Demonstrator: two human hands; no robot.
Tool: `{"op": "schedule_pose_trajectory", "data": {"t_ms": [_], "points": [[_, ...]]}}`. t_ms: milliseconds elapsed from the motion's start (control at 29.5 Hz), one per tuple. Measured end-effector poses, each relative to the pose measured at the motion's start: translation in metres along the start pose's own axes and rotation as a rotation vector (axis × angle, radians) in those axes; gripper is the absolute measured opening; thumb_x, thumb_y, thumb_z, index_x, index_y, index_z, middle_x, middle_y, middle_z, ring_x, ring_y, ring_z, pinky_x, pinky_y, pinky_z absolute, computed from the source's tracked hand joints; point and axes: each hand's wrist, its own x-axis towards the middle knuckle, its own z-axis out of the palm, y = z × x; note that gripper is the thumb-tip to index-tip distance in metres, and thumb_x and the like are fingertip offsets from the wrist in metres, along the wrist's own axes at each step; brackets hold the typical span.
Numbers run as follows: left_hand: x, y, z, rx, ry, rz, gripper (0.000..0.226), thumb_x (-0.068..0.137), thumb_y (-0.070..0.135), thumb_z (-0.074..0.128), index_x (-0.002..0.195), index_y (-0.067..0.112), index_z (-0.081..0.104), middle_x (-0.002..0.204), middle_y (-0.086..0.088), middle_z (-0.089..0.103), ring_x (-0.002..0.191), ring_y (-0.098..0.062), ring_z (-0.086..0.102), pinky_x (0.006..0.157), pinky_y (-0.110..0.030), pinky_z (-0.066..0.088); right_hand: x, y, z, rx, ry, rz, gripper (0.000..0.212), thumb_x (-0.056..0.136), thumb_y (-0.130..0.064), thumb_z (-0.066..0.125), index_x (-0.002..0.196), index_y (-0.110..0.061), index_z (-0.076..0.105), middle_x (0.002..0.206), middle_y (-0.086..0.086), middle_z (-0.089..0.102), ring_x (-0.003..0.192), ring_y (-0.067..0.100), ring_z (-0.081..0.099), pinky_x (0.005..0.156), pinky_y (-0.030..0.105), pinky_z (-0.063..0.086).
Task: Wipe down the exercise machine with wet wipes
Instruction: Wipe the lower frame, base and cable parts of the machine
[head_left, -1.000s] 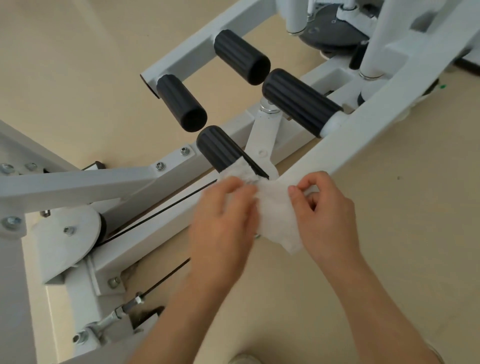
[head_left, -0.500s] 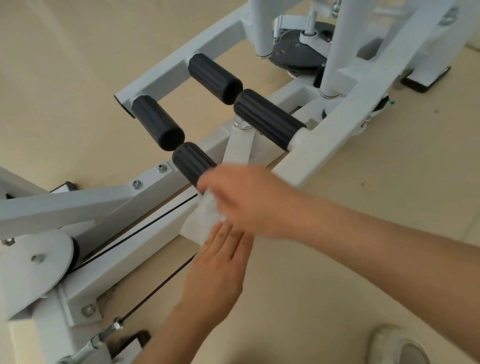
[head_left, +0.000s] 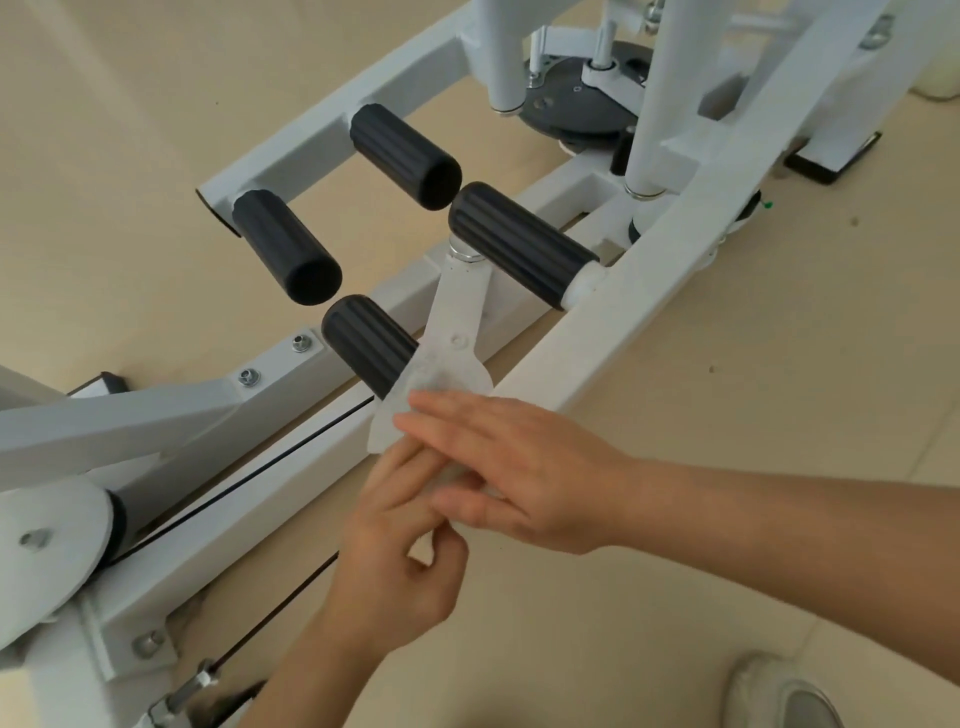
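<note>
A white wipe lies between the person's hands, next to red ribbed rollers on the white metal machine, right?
Not quite: the head view shows the ribbed rollers are black, not red. The white wipe does lie between the left hand and right hand.

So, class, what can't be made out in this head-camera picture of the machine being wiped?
Head view.
The wipe: middle hidden under right hand.
The left hand: fingertips covered by right hand.
The shoe: cut off by bottom edge.
The machine: top cut off by upper edge.
</note>
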Motion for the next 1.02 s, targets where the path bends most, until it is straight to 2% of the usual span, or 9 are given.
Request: {"op": "schedule_pose_trajectory", "data": {"t_ms": [135,338,474,609,677,745,812,880,1015], "points": [[-0.015,-0.012,-0.005,0.089,0.132,-0.108,0.03,0.082,0.006,0.052,0.104,0.013,0.072,0.118,0.004,0.064,0.114,-0.023,0.059,0.097,-0.038,0.045,-0.012,0.02,0.012,-0.453,0.004,-0.133,0.066,0.102,-0.048,0.029,0.155,-0.01,0.019,0.161,0.012,0.02,0.15,0.024,0.014,0.12,0.04,0.02],[-0.008,-0.009,0.009,0.312,-0.015,-0.091,0.028,0.086,0.009,0.048,0.101,0.007,0.072,0.119,-0.004,0.063,0.107,-0.024,0.057,0.095,-0.026,0.042,-0.042,0.082,-0.032,-0.647,0.035,-0.053,0.057,0.093,-0.013,0.029,0.148,0.001,0.032,0.154,0.023,0.031,0.143,0.035,0.03,0.113,0.045,0.027],[0.006,-0.005,0.006,0.346,-0.038,-0.124,0.032,0.089,0.014,0.044,0.109,0.01,0.069,0.115,0.0,0.062,0.105,-0.021,0.055,0.093,-0.022,0.04,-0.057,0.096,-0.059,-0.769,-0.011,-0.006,0.063,0.087,-0.008,0.023,0.149,-0.001,0.027,0.152,0.027,0.031,0.142,0.043,0.029,0.109,0.055,0.038],[0.028,-0.001,0.003,0.342,-0.024,-0.149,0.037,0.091,0.016,0.042,0.121,0.012,0.062,0.124,0.001,0.056,0.112,-0.015,0.05,0.097,-0.02,0.037,-0.044,0.051,-0.016,-0.769,-0.124,-0.286,0.065,0.088,-0.018,0.031,0.152,-0.004,0.024,0.156,0.027,0.023,0.145,0.044,0.018,0.118,0.051,0.023],[0.035,-0.005,0.002,0.388,-0.069,-0.146,0.038,0.092,0.017,0.042,0.126,0.012,0.059,0.129,-0.002,0.053,0.117,-0.018,0.049,0.101,-0.02,0.034,-0.036,0.049,-0.016,-0.751,-0.148,-0.312,0.067,0.091,-0.024,0.04,0.152,-0.003,0.023,0.158,0.025,0.019,0.147,0.041,0.014,0.118,0.049,0.023],[0.038,-0.008,0.002,0.456,-0.156,-0.124,0.042,0.094,0.02,0.038,0.13,0.012,0.056,0.134,-0.005,0.05,0.121,-0.023,0.048,0.101,-0.028,0.038,-0.032,0.061,-0.026,-0.742,-0.118,-0.192,0.071,0.094,-0.035,0.043,0.153,-0.003,0.021,0.159,0.023,0.017,0.149,0.037,0.012,0.119,0.048,0.022],[0.039,-0.008,0.001,0.499,-0.217,-0.1,0.045,0.095,0.023,0.034,0.132,0.009,0.054,0.14,-0.007,0.047,0.125,-0.026,0.046,0.102,-0.035,0.041,-0.03,0.068,-0.037,-0.725,-0.054,0.046,0.079,0.094,-0.054,0.036,0.151,0.0,0.023,0.159,0.023,0.017,0.149,0.036,0.013,0.119,0.049,0.024],[0.045,-0.008,-0.004,0.502,-0.213,-0.115,0.046,0.094,0.024,0.034,0.133,0.009,0.054,0.143,-0.006,0.045,0.129,-0.025,0.044,0.102,-0.031,0.039,-0.025,0.065,-0.037,-0.695,-0.008,0.221,0.094,0.089,-0.069,0.03,0.149,0.003,0.028,0.157,0.025,0.021,0.148,0.036,0.017,0.118,0.05,0.024],[0.054,-0.011,-0.008,0.487,-0.216,-0.145,0.045,0.094,0.025,0.037,0.136,0.015,0.05,0.143,-0.002,0.045,0.13,-0.018,0.042,0.108,-0.026,0.032,0.001,0.042,-0.002,-0.592,0.034,0.072,0.094,0.084,-0.076,0.036,0.138,0.001,0.045,0.143,0.02,0.046,0.14,0.036,0.034,0.119,0.047,0.021]]}}
